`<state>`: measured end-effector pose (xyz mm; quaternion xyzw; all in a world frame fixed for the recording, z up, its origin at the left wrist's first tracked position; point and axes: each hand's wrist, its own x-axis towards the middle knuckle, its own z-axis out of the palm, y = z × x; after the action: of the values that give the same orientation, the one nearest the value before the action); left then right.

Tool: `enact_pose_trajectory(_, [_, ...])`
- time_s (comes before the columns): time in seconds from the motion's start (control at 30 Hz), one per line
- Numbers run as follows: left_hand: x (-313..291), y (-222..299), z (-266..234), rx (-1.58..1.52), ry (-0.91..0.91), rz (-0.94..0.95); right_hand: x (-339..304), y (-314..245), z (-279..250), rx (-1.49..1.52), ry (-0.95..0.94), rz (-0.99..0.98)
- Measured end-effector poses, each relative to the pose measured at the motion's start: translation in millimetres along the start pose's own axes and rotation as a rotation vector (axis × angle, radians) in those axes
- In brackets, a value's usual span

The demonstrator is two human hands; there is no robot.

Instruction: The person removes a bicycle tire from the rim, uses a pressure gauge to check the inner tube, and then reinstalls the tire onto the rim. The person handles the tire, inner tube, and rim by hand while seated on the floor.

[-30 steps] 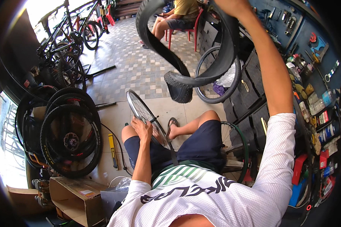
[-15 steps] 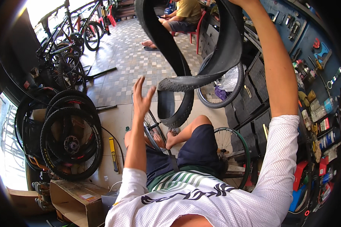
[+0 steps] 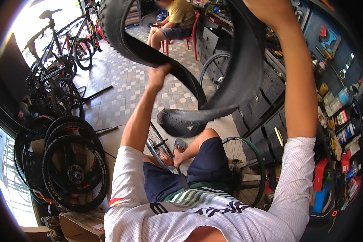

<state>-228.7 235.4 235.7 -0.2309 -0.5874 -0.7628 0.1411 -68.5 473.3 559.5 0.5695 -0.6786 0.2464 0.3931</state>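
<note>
A loose black bicycle tire (image 3: 147,50), twisted into loops with a knobby tread, hangs in the air in front of me. My right hand (image 3: 268,14), raised at the top edge, is closed on its right side; the fingertips are partly out of the picture. My left hand (image 3: 160,76) is closed on the tire's left strand, its fingers partly hidden by the rubber. Below, a bare wheel rim (image 3: 159,150) with spokes stands between my legs.
Several wheels (image 3: 74,173) are stacked at left, near parked bicycles (image 3: 54,64). A wheel with a green tire (image 3: 259,155) stands by my right leg. Tools and bottles crowd the right wall board (image 3: 306,38). A person (image 3: 177,20) sits on a red chair (image 3: 195,34) ahead.
My left hand has gone from spread beside the tire to closed on its left strand, farther up. The tire has swung left and widened. The view has shifted slightly.
</note>
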Motion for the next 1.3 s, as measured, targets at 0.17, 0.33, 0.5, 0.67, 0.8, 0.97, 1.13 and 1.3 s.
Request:
enact_pose_trajectory(0.17, [93, 53, -128, 0.552, 0.766, 0.465, -86, 0, -24, -0.253, 0.034, 0.514])
enact_pose_trajectory(0.33, [90, 139, -138, 1.097, 0.299, 0.683, -194, 40, -26, -0.343, 0.113, 0.721])
enact_pose_trajectory(0.5, [60, 183, -143, 1.041, -0.053, 0.335, -252, 76, 15, -0.294, 0.119, 0.773])
enact_pose_trajectory(0.67, [38, 185, -122, 1.103, -0.082, 0.199, -288, 95, 27, -0.142, 0.082, 0.835])
enact_pose_trajectory(0.8, [41, 185, -95, 1.215, -0.005, 0.127, -311, 89, 24, -0.026, 0.046, 0.98])
enact_pose_trajectory(0.97, [77, 162, -65, 1.318, 0.046, 0.114, -346, 97, 11, -0.029, 0.075, 1.052])
enact_pose_trajectory(1.13, [99, 123, -57, 1.197, -0.021, 0.22, -383, 96, 3, 0.028, 0.087, 1.094])
enact_pose_trajectory(1.3, [106, 99, -40, 1.194, -0.042, 0.219, -406, 91, 7, 0.058, 0.065, 1.212])
